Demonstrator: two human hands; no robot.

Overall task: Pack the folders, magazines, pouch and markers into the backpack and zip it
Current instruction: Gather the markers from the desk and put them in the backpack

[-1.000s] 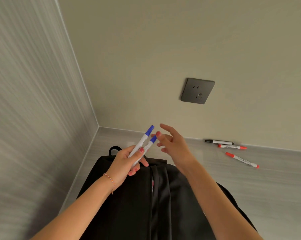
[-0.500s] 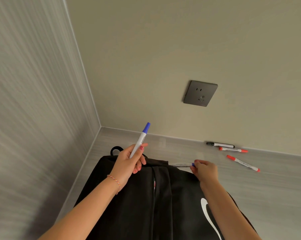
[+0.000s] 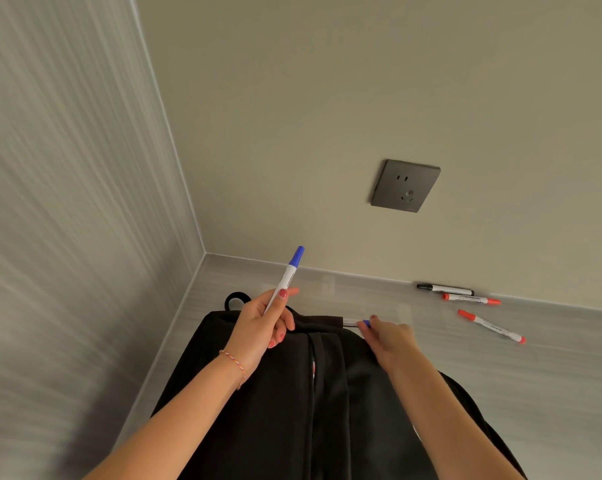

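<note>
Matt black cloth backpack [image 3: 265, 403]; smooth plastic markers [image 3: 489, 326]; glossy grey counter [image 3: 552, 368].

The backpack [image 3: 285, 403] stands on the counter [image 3: 552, 375] in its back left corner, three markers [image 3: 465, 299] lying to its right along the back edge below the wall socket [image 3: 406, 185], the nearest marker [image 3: 490, 326] slightly forward.

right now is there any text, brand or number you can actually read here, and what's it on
None can be read.
Blue-capped marker in the left hand: dark print along the barrel, too small to read.
Black marker and the two red markers on the surface: printed lines, too blurred.
Wall socket: no lettering visible.
Backpack: no readable text or brand.
</note>
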